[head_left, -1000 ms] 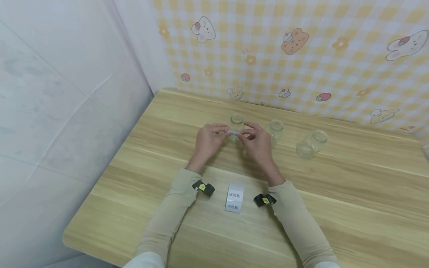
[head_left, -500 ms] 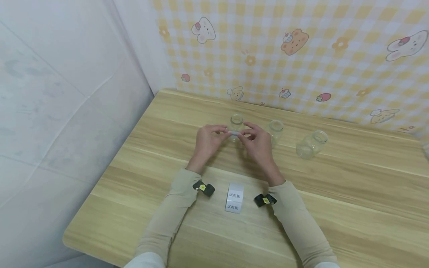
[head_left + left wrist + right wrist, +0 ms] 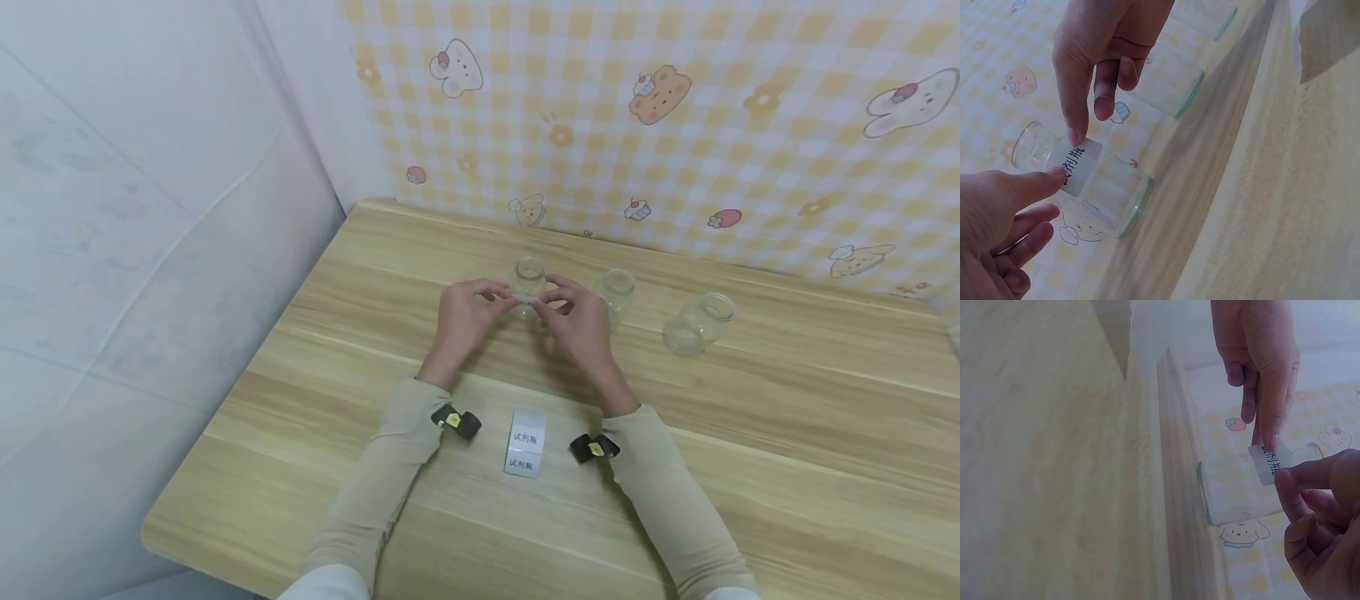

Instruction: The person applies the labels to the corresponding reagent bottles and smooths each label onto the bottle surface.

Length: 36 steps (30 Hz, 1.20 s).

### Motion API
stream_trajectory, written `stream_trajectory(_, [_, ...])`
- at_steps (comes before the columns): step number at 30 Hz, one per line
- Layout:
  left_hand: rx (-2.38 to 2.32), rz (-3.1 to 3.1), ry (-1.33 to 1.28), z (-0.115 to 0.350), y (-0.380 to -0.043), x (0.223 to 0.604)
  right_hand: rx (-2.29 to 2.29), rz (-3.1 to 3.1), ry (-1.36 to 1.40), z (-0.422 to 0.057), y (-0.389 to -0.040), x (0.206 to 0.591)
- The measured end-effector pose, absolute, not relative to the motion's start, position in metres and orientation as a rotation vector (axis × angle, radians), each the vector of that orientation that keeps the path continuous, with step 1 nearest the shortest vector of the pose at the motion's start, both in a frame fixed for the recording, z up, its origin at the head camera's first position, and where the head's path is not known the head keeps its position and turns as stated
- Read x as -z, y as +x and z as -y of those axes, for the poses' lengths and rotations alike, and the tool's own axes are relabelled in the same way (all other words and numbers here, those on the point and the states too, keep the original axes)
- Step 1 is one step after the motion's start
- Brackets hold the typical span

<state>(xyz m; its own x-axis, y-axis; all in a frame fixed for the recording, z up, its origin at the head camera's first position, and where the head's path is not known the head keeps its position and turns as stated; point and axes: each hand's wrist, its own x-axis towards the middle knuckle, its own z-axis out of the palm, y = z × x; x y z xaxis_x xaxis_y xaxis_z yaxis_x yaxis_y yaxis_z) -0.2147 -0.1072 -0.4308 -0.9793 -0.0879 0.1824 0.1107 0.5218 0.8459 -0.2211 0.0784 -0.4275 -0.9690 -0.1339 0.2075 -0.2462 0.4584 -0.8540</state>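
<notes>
A clear glass jar [image 3: 530, 275] stands upright between the two hands. Across its near side lies a small white label [image 3: 1087, 167] with black printed characters; whether it is stuck to the glass I cannot tell. My left hand [image 3: 467, 315] holds one end of the label between thumb and forefinger. At the other end, my right hand [image 3: 579, 323] pinches it the same way. The right wrist view shows the label [image 3: 1264, 465] held flat in front of the jar [image 3: 1235, 494], with thumb tips over its ends.
Two more clear jars stand to the right, one [image 3: 618, 286] close beside my right hand and another [image 3: 697, 325] farther off. A strip of printed labels [image 3: 526, 442] lies between my forearms on the wooden table [image 3: 300, 433]. A yellow checked wall covering [image 3: 600, 150] rises behind.
</notes>
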Motion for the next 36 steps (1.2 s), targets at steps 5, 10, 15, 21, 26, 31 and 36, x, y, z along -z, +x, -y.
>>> stream_trajectory(5, [1.432, 2.567, -0.015, 0.1075, -0.2150, 0.4307, -1.546, 2.583, 0.332, -0.0784, -0.2210, 0.4277])
stream_trajectory(10, [1.424, 2.566, -0.015, 0.1072, -0.2150, 0.4298, -1.559, 2.576, 0.345, -0.0785, -0.2213, 0.4284])
stream_trajectory(15, [1.419, 2.569, -0.010, 0.1067, -0.2149, 0.4297, -1.554, 2.578, 0.346, -0.0788, -0.2215, 0.4287])
stream_trajectory(21, [1.418, 2.570, -0.018, 0.1069, -0.2152, 0.4296, -1.539, 2.569, 0.360, -0.0791, -0.2217, 0.4281])
stream_trajectory(26, [1.439, 2.562, -0.017, 0.1074, -0.2156, 0.4299, -1.542, 2.567, 0.360, -0.0788, -0.2220, 0.4277])
stream_trajectory(31, [1.436, 2.557, -0.020, 0.1074, -0.2158, 0.4302, -1.541, 2.558, 0.357, -0.0780, -0.2222, 0.4278])
stream_trajectory(36, [1.441, 2.553, -0.017, 0.1071, -0.2153, 0.4297, -1.540, 2.551, 0.358, -0.0776, -0.2222, 0.4274])
